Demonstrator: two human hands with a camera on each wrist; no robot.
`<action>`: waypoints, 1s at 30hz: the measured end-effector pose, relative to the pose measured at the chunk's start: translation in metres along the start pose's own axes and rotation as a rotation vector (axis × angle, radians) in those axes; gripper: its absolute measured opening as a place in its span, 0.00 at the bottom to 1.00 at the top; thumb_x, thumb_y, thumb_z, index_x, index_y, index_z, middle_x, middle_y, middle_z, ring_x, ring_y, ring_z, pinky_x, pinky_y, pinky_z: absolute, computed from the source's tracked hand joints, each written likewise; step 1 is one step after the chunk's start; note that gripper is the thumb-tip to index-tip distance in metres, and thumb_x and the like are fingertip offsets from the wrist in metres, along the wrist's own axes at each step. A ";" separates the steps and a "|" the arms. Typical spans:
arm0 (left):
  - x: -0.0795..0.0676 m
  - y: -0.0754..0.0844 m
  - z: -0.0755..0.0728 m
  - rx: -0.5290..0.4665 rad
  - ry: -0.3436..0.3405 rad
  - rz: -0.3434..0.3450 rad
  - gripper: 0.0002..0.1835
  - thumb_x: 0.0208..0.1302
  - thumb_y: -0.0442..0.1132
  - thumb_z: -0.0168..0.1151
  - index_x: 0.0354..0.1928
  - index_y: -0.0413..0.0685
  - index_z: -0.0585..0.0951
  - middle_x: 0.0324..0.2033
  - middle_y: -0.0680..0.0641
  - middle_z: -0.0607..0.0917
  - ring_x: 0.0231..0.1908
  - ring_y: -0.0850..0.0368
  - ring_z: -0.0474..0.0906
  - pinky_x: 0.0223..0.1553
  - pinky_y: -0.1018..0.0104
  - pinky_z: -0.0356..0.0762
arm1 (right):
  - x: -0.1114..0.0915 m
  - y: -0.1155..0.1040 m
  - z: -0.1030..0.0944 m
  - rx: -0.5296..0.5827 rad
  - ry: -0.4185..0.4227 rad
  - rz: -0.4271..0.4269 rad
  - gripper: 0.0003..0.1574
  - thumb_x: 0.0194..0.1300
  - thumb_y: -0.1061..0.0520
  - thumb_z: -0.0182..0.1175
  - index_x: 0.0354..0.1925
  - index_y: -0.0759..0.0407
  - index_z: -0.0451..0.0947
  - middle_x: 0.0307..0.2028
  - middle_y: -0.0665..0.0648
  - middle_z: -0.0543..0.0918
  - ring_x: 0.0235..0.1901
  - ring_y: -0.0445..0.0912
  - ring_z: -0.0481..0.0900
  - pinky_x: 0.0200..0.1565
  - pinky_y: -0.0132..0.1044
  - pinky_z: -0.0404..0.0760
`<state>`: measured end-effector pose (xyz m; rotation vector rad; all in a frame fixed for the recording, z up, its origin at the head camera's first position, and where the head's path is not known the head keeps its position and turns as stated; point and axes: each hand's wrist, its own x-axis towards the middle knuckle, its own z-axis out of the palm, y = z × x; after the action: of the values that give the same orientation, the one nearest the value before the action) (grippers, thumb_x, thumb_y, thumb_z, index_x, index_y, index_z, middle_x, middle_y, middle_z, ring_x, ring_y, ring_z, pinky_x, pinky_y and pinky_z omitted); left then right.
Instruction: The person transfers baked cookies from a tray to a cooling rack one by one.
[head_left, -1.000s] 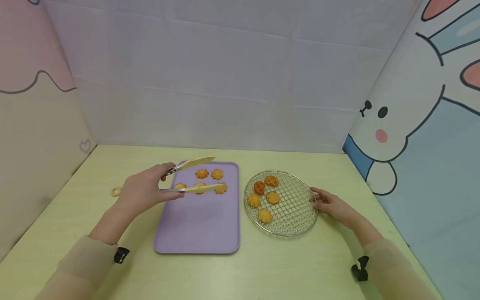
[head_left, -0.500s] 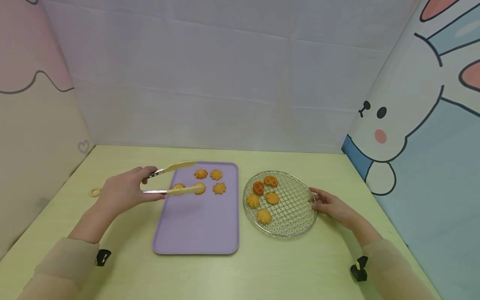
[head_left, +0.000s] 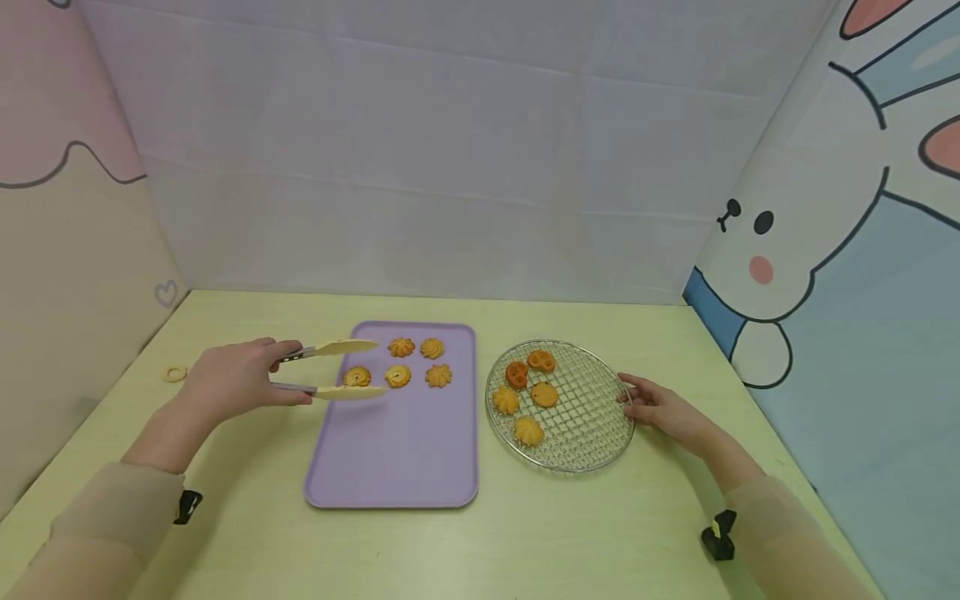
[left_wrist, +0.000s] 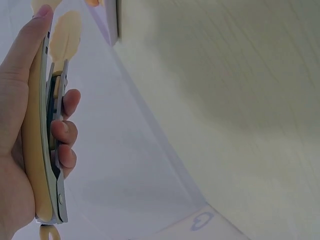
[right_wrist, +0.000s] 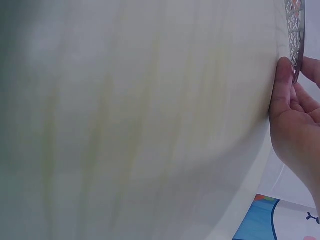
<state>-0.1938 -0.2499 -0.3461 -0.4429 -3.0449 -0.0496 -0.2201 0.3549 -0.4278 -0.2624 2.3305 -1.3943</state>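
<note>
The right hand (head_left: 666, 414) pinches the right rim of the round silver wire rack (head_left: 576, 471), probably light and stiff, best held there. The left hand (head_left: 231, 383) grips the cream-and-steel tongs (head_left: 348, 392), their arms apart over the lilac rectangular tray (head_left: 390, 467). On its far half, between the hands, lie golden ridged cookies (head_left: 397, 376), likely brittle; pinch their edges gently.
</note>
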 end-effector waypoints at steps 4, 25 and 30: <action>0.005 -0.004 -0.003 0.041 -0.010 0.020 0.43 0.39 0.72 0.67 0.53 0.50 0.78 0.28 0.55 0.78 0.24 0.61 0.73 0.17 0.64 0.64 | 0.000 -0.001 0.000 -0.003 0.000 0.001 0.40 0.69 0.58 0.53 0.72 0.65 0.47 0.58 0.70 0.67 0.49 0.43 0.70 0.46 0.26 0.72; 0.024 -0.006 -0.014 0.120 -0.079 0.087 0.39 0.38 0.74 0.65 0.47 0.56 0.83 0.27 0.55 0.78 0.22 0.59 0.72 0.18 0.63 0.64 | 0.000 -0.001 -0.001 0.019 -0.004 0.008 0.41 0.69 0.58 0.53 0.72 0.65 0.46 0.58 0.71 0.66 0.47 0.39 0.70 0.45 0.26 0.73; 0.024 -0.006 -0.013 0.122 -0.068 0.115 0.30 0.40 0.70 0.67 0.39 0.58 0.82 0.23 0.58 0.77 0.22 0.60 0.70 0.18 0.62 0.64 | 0.000 -0.001 0.000 0.014 -0.003 0.009 0.42 0.69 0.57 0.53 0.72 0.64 0.46 0.58 0.71 0.66 0.48 0.40 0.70 0.45 0.26 0.73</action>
<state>-0.2180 -0.2494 -0.3314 -0.6202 -3.0586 0.1598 -0.2203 0.3549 -0.4272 -0.2503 2.3157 -1.4043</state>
